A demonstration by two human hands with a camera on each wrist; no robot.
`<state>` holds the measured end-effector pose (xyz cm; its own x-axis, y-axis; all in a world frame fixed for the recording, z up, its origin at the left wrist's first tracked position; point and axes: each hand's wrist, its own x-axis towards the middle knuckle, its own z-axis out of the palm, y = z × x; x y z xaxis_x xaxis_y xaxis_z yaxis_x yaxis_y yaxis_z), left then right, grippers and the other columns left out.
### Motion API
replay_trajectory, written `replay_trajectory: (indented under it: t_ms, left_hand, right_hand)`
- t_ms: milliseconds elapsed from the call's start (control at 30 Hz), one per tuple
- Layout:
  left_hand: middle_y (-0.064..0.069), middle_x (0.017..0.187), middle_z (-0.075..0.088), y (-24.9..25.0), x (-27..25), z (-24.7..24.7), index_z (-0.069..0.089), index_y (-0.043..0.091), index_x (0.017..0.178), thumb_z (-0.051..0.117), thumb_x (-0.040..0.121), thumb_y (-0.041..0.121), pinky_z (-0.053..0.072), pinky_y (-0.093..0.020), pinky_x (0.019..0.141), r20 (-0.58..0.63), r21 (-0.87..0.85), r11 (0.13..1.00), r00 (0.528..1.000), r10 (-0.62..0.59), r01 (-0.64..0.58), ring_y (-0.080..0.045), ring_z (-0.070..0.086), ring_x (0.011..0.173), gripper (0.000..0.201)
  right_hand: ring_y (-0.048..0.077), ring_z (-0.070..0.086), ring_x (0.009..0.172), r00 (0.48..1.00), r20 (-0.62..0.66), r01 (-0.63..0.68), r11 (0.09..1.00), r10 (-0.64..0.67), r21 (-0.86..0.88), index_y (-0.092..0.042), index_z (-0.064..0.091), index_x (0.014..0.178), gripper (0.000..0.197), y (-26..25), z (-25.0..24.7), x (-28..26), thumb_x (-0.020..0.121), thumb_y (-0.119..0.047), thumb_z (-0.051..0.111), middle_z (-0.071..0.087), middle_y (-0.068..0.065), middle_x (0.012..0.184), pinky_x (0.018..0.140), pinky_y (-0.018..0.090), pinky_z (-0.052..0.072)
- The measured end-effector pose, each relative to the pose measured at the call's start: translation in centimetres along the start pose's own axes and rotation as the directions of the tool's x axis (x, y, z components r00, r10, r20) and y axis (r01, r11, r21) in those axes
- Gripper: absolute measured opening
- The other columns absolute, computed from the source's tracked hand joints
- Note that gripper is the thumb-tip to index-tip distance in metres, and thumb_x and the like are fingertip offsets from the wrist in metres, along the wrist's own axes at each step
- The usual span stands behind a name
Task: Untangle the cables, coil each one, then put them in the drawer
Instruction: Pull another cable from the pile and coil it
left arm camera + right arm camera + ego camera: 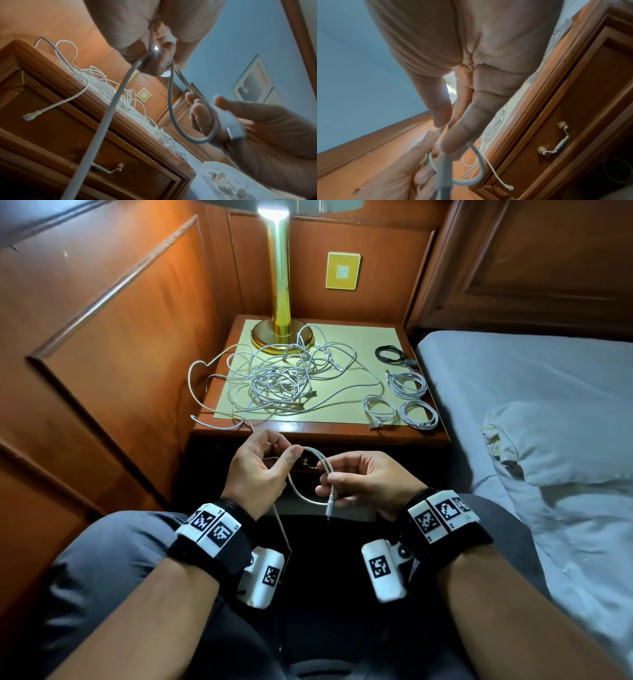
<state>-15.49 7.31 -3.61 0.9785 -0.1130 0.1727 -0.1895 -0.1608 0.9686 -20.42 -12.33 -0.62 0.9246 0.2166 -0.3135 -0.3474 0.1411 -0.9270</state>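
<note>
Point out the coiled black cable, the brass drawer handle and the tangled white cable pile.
coiled black cable (390, 353), head view, coil's middle
brass drawer handle (556, 142), right wrist view, bail's middle
tangled white cable pile (277, 378), head view, dense centre

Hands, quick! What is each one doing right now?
Left hand: pinching the white cable.
Right hand: pinching the same cable near its plug end.

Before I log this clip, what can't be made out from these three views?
- Drawer contents: it is shut in both wrist views; in the head view the hands cover its front.
- Connector types in the tangled pile: too small.
- Right hand grip on the white cable: blurred in the right wrist view.
- Lamp shade: cut off at the top.
</note>
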Motion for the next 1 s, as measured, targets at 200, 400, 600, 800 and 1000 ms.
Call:
replay_trajectory:
  t_ms: [200, 400, 600, 800, 1000]
  left_hand:
    - [0.005, 0.062, 0.060, 0.3, -0.2, 0.1, 0.070, 0.016, 0.092, 0.068, 0.094, 0.023, 0.040, -0.028, 0.045, 0.070, -0.059, 0.996, 0.996, -0.062, 0.066, -0.019, 0.045, 0.041, 0.008]
    - [-0.003, 0.061, 0.051, 0.2, -0.2, 0.2, 0.066, 0.008, 0.087, 0.058, 0.101, 0.023, 0.051, -0.043, 0.059, 0.216, -0.070, 0.988, 0.969, -0.120, 0.137, -0.025, 0.059, 0.046, 0.022]
    - [-0.005, 0.060, 0.047, 0.6, -0.4, 0.4, 0.061, 0.001, 0.089, 0.056, 0.101, 0.020, 0.056, -0.044, 0.052, 0.279, -0.123, 0.970, 0.945, -0.170, 0.211, -0.022, 0.050, 0.037, 0.023]
    - [-0.013, 0.063, 0.044, 0.8, -0.2, 0.4, 0.063, -0.004, 0.089, 0.060, 0.099, 0.018, 0.052, -0.033, 0.044, 0.203, -0.132, 0.978, 0.970, -0.133, 0.162, -0.021, 0.048, 0.036, 0.025]
    - [-0.011, 0.062, 0.046, 0.6, -0.2, 0.5, 0.063, -0.005, 0.091, 0.060, 0.099, 0.020, 0.051, -0.031, 0.043, 0.197, -0.159, 0.971, 0.969, -0.146, 0.178, -0.022, 0.050, 0.038, 0.027]
  right_hand:
    - [0.026, 0.074, 0.079, 0.992, -0.050, 0.106, 0.984, -0.114, -0.146, 0.003, 0.060, 0.105, 0.017, -0.1, 0.4, 0.1, 0.090, 0.001, 0.066, 0.071, 0.011, 0.080, 0.042, 0.022, 0.050]
    - [0.034, 0.074, 0.078, 0.975, -0.125, 0.135, 0.938, -0.183, -0.318, -0.005, 0.055, 0.099, 0.012, 1.0, 0.5, 1.0, 0.093, -0.009, 0.065, 0.066, 0.012, 0.083, 0.047, 0.031, 0.055]
    - [0.015, 0.061, 0.074, 0.919, -0.170, 0.125, 0.672, -0.356, -0.730, -0.021, 0.058, 0.092, 0.013, 1.9, -0.4, 2.2, 0.089, -0.023, 0.071, 0.064, 0.000, 0.083, 0.074, 0.032, 0.053]
    - [0.021, 0.065, 0.071, 0.928, -0.162, 0.125, 0.688, -0.337, -0.715, -0.022, 0.056, 0.090, 0.015, 2.0, -0.2, 2.4, 0.088, -0.021, 0.071, 0.066, 0.003, 0.082, 0.073, 0.040, 0.055]
    - [0.031, 0.063, 0.074, 0.924, -0.194, 0.140, 0.765, -0.329, -0.628, -0.028, 0.053, 0.090, 0.012, 1.9, 0.3, 2.4, 0.091, -0.028, 0.066, 0.063, 0.006, 0.082, 0.077, 0.053, 0.056]
